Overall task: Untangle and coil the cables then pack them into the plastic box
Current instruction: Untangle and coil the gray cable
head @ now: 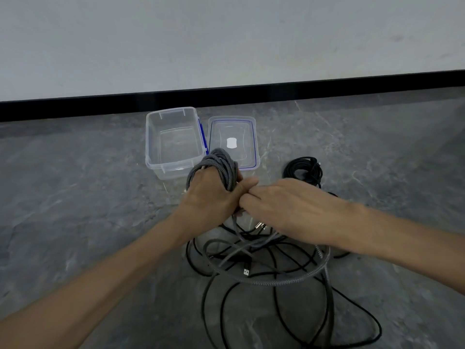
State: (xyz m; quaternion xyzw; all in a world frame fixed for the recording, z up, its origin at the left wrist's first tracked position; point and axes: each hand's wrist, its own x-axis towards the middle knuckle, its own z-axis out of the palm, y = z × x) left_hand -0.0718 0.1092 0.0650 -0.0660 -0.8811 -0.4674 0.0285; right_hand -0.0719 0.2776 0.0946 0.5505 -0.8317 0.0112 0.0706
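Just in front of the box [154, 147], the left hand [211, 196] has its fingers clamped round the grey cable coil [222, 163]; the right hand [285, 205] fingers pinch its loose end.

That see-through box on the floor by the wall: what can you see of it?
The plastic box is clear, rectangular, round-cornered, with a thicker rim and a blue clip on its right side. It stands upright and open on the grey floor, nothing inside. Its lid lies flat beside it, to the right. The grey cable coil in the left hand overlaps its near corner; contact cannot be told.
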